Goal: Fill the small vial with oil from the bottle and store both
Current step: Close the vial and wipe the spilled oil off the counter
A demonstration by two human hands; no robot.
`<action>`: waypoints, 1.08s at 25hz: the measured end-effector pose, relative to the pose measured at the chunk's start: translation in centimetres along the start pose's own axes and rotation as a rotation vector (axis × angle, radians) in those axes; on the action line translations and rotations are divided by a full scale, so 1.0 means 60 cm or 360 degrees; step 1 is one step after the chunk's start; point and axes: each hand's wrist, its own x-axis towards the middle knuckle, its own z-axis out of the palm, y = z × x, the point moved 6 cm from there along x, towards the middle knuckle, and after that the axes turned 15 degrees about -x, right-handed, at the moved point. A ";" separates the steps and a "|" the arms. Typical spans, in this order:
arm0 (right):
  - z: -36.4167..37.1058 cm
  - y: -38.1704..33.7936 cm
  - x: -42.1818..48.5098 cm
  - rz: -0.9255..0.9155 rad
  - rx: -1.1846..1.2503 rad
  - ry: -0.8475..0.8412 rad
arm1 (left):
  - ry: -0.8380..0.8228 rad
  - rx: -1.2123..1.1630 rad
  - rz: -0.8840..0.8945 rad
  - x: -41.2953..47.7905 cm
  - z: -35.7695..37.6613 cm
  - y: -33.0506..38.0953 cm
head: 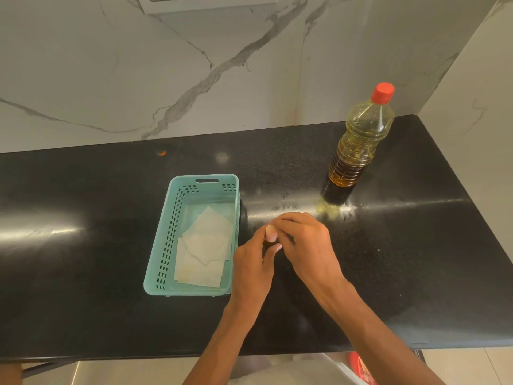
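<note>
Black stone counter (111, 273) against a white marbled wall (138, 79). Both hands meet near the middle of the counter, just right of a teal plastic basket (163, 245).

Left hand (254, 262): fingers curled closed around a small dark vial (267, 247), held upright. Only a sliver of the vial shows between the fingers; oil level inside cannot be told.

Right hand (301, 240): comes in from above, fingertips pinched together over the top of the vial, touching the left hand. Whether they grip a cap is hidden.

Oil bottle (358, 151): stands upright on the counter, well apart from the hands, toward the back right. Red cap (383, 93) on. Yellow oil fills most of it.

Basket holds several pale paper squares (205, 245) lying flat, overlapping, on its bottom.
</note>
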 end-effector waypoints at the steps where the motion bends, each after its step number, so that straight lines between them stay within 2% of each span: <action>1: 0.000 0.001 -0.002 -0.0035 -0.0002 -0.0012 | -0.0003 0.0011 0.0000 0.000 0.000 0.001; 4: 0.005 0.001 -0.005 -0.0136 -0.0087 -0.0130 | -0.0012 0.0015 0.0033 -0.002 0.001 0.005; 7: 0.008 0.030 0.007 -0.0062 -0.0214 -0.0120 | 0.0008 0.0021 0.0022 -0.005 0.000 0.002; 10: 0.000 0.048 0.008 0.0362 0.0208 -0.0093 | 0.0016 0.0007 0.0048 -0.002 0.000 0.002; 12: 0.007 0.048 0.000 0.0657 0.0460 -0.0253 | 0.0005 -0.0025 0.0087 0.001 0.000 0.003; 15: 0.019 0.051 -0.021 0.0908 0.0675 -0.0525 | 0.0011 -0.0037 0.0070 0.007 -0.006 -0.005; 17: 0.019 0.053 -0.036 0.1118 0.1093 -0.0634 | 0.0004 0.0034 0.0062 0.012 -0.006 -0.009; 19: 0.013 0.054 -0.050 0.1353 0.1622 -0.0603 | 0.0011 0.0027 0.0029 0.022 -0.003 -0.008; 21: 0.007 0.058 -0.060 0.1529 0.1990 -0.0548 | 0.0065 -0.0069 -0.0010 0.046 0.002 -0.004; 24: -0.006 0.075 -0.076 0.1655 0.2164 -0.0448 | 0.0225 -0.0325 -0.0044 0.114 0.023 -0.002; 27: -0.019 0.105 -0.099 0.1722 0.2121 -0.0298 | 0.0223 -0.0526 -0.0013 0.195 0.071 0.008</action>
